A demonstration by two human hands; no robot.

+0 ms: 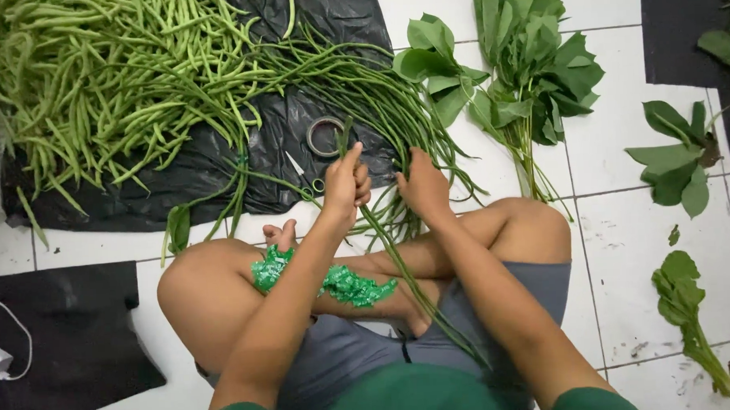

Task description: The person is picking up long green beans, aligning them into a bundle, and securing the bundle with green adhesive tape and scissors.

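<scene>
- The person sits cross-legged on the white tiled floor [624, 220], and both hands work a bunch of long beans [382, 220] that runs from the lap out onto the black plastic sheet [274, 160].
- The left hand [346, 185] is closed in a fist round the upper part of the bunch, fingers wrapped tight and pressed together, a few stems sticking up above the knuckles.
- The right hand [423, 187] sits just beside it on the same bunch, fingers curled down over the beans; whether they pinch single stems I cannot tell.
- The long beans are thin, dark green and very flexible, lying in a loose sweep rather than a neat bundle; their near ends trail down between the knees.
- Risk, as I judge it: the stems are slippery and uneven in length, so a loose grip could let some slide out and the bunch fan apart.
- Bending them hard at the fists could snap the thinner pods.
- A roll of tape [325, 136] lies on the sheet just beyond the left hand, with small scissors [306, 173] near it; a blind reach there could meet the blades.
- A green crinkled band [335, 280] rests across the legs, below the hands.
- A big heap of shorter green beans [110, 84] lies left of the bunch, leafy greens [530, 62] right of it.
</scene>
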